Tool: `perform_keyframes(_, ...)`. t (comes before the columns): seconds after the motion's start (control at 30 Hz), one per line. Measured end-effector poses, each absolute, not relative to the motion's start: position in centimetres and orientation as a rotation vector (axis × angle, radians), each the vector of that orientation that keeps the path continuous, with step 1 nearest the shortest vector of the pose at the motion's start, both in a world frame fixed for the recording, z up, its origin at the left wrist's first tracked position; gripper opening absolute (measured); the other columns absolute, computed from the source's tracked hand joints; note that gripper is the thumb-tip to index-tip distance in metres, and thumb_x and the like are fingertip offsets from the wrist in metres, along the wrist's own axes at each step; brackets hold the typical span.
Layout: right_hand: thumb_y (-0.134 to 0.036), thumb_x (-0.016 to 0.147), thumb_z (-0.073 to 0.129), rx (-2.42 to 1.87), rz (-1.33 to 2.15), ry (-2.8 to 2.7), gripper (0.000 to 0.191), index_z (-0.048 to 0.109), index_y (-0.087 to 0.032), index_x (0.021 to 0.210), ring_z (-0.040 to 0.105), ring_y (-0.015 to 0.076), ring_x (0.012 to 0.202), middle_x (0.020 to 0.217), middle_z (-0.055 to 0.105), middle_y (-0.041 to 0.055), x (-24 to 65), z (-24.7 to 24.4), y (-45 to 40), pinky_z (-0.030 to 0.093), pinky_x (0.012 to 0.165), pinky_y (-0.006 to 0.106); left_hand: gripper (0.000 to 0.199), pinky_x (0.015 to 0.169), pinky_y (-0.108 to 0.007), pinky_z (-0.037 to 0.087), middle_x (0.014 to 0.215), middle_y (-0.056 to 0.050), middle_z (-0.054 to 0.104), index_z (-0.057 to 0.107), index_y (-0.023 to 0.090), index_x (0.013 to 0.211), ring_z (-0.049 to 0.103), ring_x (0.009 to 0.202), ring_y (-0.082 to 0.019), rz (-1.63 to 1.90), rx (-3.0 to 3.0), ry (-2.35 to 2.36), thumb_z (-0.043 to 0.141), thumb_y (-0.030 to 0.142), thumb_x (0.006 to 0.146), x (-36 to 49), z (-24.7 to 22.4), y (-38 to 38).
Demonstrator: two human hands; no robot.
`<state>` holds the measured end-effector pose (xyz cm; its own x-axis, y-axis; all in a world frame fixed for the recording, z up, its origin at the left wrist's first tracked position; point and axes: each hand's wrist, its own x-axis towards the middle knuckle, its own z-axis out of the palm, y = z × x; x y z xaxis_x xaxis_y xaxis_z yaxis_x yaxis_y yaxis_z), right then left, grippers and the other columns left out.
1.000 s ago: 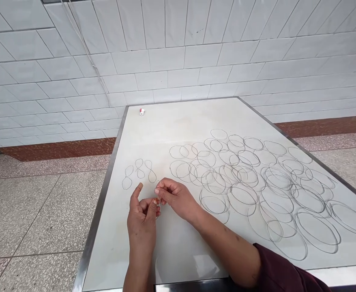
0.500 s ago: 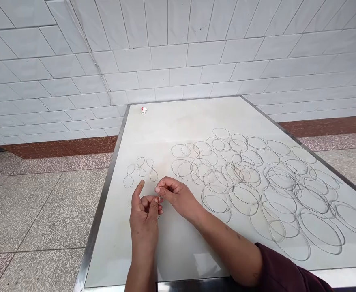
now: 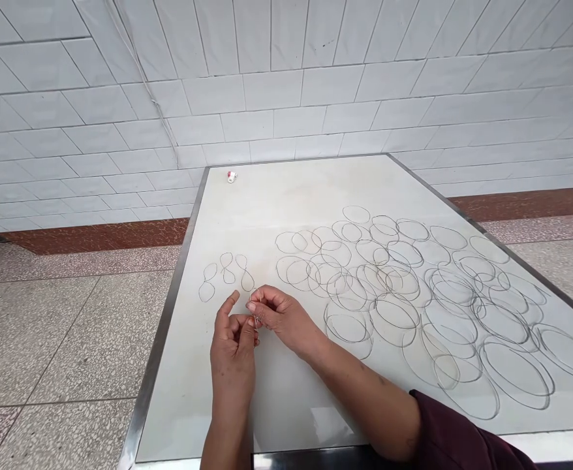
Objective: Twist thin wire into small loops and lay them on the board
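Note:
A thin wire piece [image 3: 256, 319] is pinched between my two hands over the left part of the table. My left hand [image 3: 234, 349] grips its lower part between thumb and fingers, with the index finger raised. Thumb and fingertips of my right hand [image 3: 282, 316] close on the upper part, where a small loop shows above them. Just beyond my hands lie three figure-eight wires, a left one [image 3: 209, 281], a middle one [image 3: 226, 268] and a right one [image 3: 245, 271]. Fingers hide some of the held wire.
Many overlapping wire rings [image 3: 395, 294] spread across the right side of the white table [image 3: 286, 186]. A small red-and-white object [image 3: 232, 177] lies at the far left corner. Behind the table rises a white tiled wall [image 3: 286, 124].
My left hand has shifted slightly to the right, closer to my right fingertips. A small wire loop now shows above the right fingers. The rings and figure-eight wires stay put.

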<state>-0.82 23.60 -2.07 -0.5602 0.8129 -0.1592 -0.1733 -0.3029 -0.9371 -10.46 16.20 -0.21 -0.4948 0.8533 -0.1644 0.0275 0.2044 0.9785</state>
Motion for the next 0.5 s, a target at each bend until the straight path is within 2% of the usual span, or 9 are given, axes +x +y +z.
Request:
perform_keyframes(0.13, -0.035, 0.083, 0.068, -0.804, 1.981, -1.300, 0.015, 0.063, -0.022, 0.090, 0.055, 0.0128, 0.072, 0.077, 0.058, -0.0025, -0.38, -1.98, 23.90, 0.048, 0.071, 0.030, 0.051, 0.070, -0.029, 0.047, 0.071, 0.004, 0.057, 0.050, 0.026, 0.135, 0.052, 0.061, -0.013, 1.398, 0.816, 1.696, 0.058, 0.040, 0.087, -10.82, -0.46, 16.17)
perform_keyframes(0.27, -0.032, 0.080, 0.072, -0.757, 2.036, -1.360, 0.023, 0.065, -0.023, 0.100, 0.060, 0.0142, 0.075, 0.083, 0.062, -0.0014, 0.04, -2.14, 24.29, 0.048, 0.077, 0.033, 0.055, 0.069, -0.028, 0.046, 0.072, 0.005, 0.059, 0.049, 0.026, 0.136, 0.051, 0.060, -0.012, 1.425, 0.783, 1.682, 0.062, 0.042, 0.085, -11.09, -0.75, 16.27)
perform_keyframes(0.4, -0.031, 0.083, 0.069, -0.742, 1.987, -1.412, 0.020, 0.065, -0.022, 0.100, 0.060, 0.0147, 0.074, 0.077, 0.060, -0.0019, 0.07, -2.21, 24.41, 0.049, 0.077, 0.033, 0.056, 0.068, -0.028, 0.045, 0.071, 0.005, 0.058, 0.049, 0.025, 0.135, 0.051, 0.060, -0.012, 1.460, 0.756, 1.614, 0.064, 0.042, 0.084, -11.10, -0.74, 16.24)
perform_keyframes(0.5, -0.033, 0.084, 0.066, -0.684, 2.006, -1.380, 0.018, 0.064, -0.021, 0.098, 0.060, 0.0140, 0.067, 0.073, 0.058, -0.0031, -0.10, -2.05, 24.34, 0.050, 0.071, 0.033, 0.055, 0.067, -0.027, 0.044, 0.068, 0.005, 0.057, 0.050, 0.024, 0.133, 0.050, 0.059, -0.012, 1.492, 0.735, 1.560, 0.065, 0.040, 0.083, -11.10, -0.76, 16.20)
